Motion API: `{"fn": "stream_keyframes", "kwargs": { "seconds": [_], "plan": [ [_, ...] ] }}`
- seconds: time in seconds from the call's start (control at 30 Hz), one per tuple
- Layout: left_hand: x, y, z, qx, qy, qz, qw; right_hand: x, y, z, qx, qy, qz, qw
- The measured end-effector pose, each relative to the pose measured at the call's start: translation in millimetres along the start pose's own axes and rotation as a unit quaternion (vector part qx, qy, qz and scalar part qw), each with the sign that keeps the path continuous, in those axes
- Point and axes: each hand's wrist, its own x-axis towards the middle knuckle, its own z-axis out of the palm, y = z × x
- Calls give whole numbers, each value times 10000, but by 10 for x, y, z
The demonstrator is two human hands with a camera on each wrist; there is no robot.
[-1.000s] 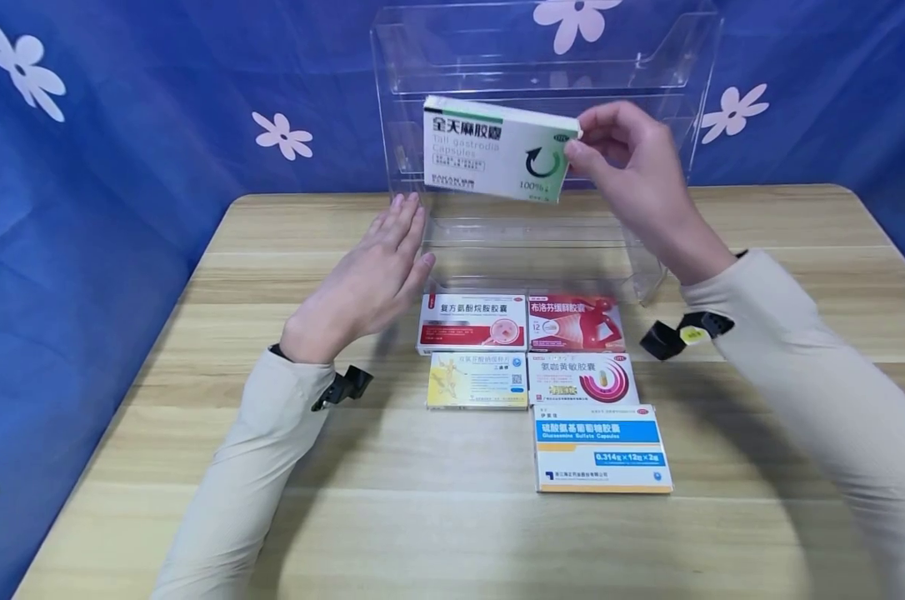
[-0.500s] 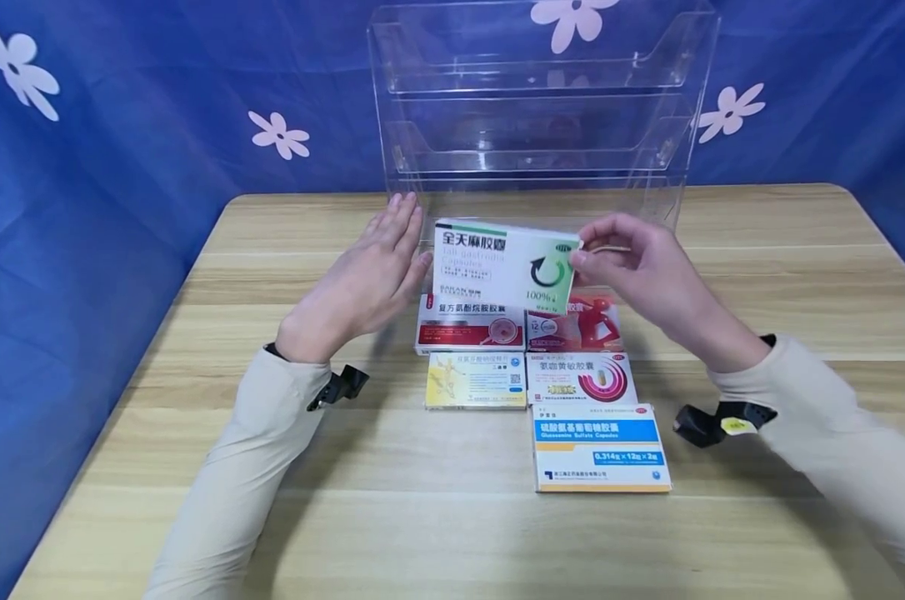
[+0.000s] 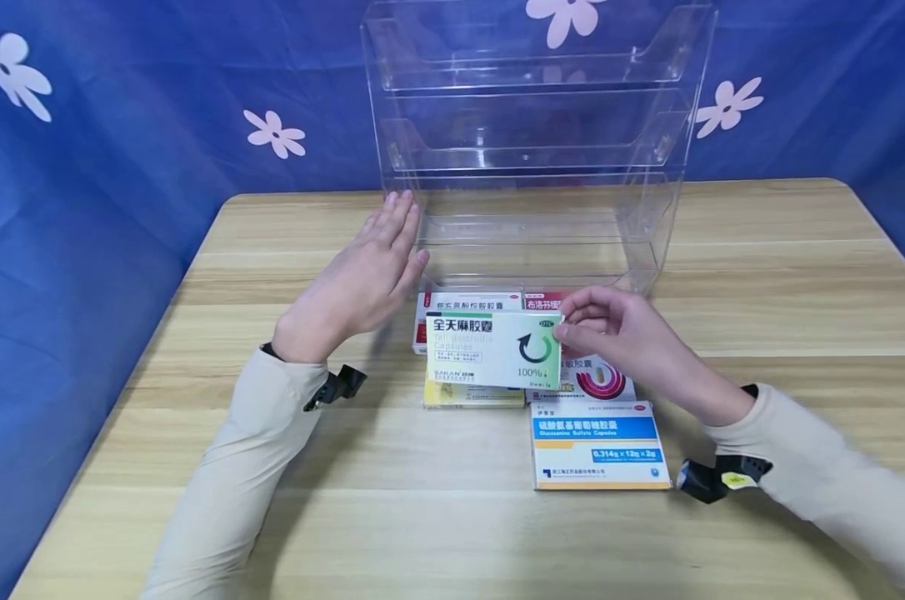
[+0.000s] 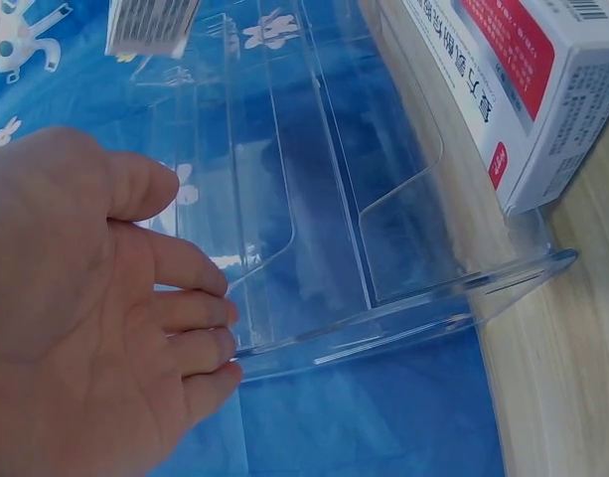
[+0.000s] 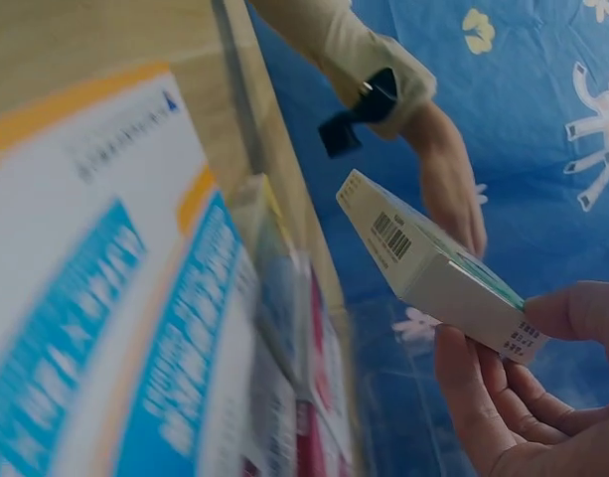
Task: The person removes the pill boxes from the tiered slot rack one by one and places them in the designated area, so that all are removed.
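Note:
My right hand [image 3: 617, 342] pinches the right end of a white and green medicine box [image 3: 490, 350] labelled "Tall gastrodia Capsules". In the right wrist view, the thumb lies on one face of the box [image 5: 423, 263] and fingers on the other. The box overlaps several medicine boxes on the table: a red-and-white one [image 3: 463, 300], a red one [image 3: 544, 301], a yellow one [image 3: 471, 397] and one with a pink ring [image 3: 602, 383]. My left hand [image 3: 358, 275] has its fingers extended at the left side of a clear acrylic display rack [image 3: 531, 158].
A larger blue-and-white medicine box [image 3: 601, 446] lies nearest me, in front of the right column. The rack's tiers rise at the back of the wooden table [image 3: 422, 533]. Behind hangs a blue curtain [image 3: 160, 125] with white flowers.
My right hand has brought the white and green box down and toward me, from in front of the rack to over the laid-out boxes. The left hand has stayed at the rack.

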Motion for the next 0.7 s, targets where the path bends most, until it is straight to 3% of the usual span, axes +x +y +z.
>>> {"fn": "stream_keyframes", "kwargs": {
  "seconds": [0.27,0.47,0.7],
  "plan": [
    [12,10,-1,-13,-3,-27,10000,-136,120,208,129,-263,137,9995],
    [14,9,6,-9,-26,-70,10000,-223,164,360,658,-575,531,9948],
    [6,0,26,-40,-9,-72,10000,-286,189,496,748,-722,920,9903]
  ]
}}
